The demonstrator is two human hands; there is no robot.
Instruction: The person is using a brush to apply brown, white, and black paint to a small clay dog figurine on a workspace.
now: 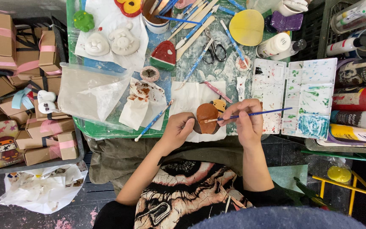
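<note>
The left hand [178, 129] gripped the brown clay figure [207, 118] at its 9 o'clock edge, holding it over the white paper [187, 99] at the near edge of the table [106, 130]. The right hand [246, 121] pinched a blue paintbrush [250, 114], bristle tip touching the figure's 3 o'clock side. The paint palette [308, 97] lay at 3 o'clock of the right hand, scissors [217, 51] at 12 o'clock.

Brown-painted clay figure [207, 118], on white paper (near table edge), blue-handled thin paintbrush [250, 114] tip touching it
</note>
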